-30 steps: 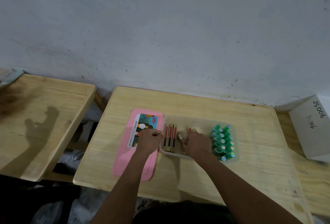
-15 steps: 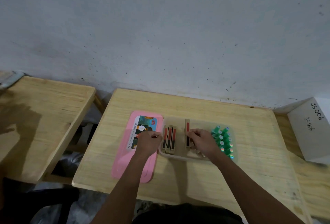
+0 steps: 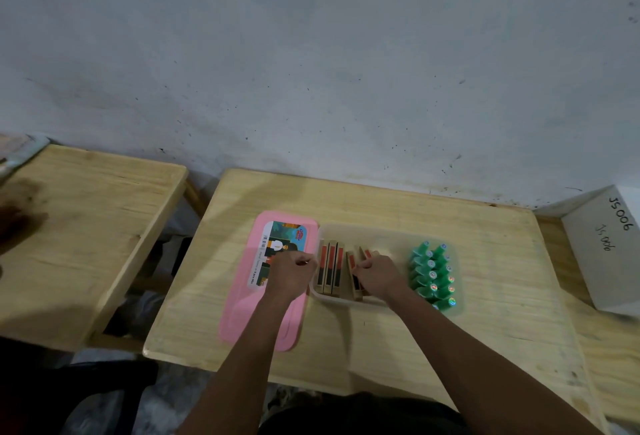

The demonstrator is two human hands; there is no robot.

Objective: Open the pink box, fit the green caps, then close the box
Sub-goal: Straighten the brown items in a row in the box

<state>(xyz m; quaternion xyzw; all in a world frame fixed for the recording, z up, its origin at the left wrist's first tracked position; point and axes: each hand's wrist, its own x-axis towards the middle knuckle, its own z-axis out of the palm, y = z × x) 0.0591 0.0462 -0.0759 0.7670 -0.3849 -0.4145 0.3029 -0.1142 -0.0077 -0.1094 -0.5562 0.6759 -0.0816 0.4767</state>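
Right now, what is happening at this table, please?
A person works at a wooden table. The pink lid lies flat beside the open clear box. The right hand holds leaning slim cartons in the box's middle; the left hand sits curled at its left rim. Green caps stand in rows at the right end.

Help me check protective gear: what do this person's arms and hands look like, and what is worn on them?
The left arm and right arm are bare to the frame's edge, no sleeves showing. The left hand and right hand are bare too: no gloves, watch, bands or rings visible.
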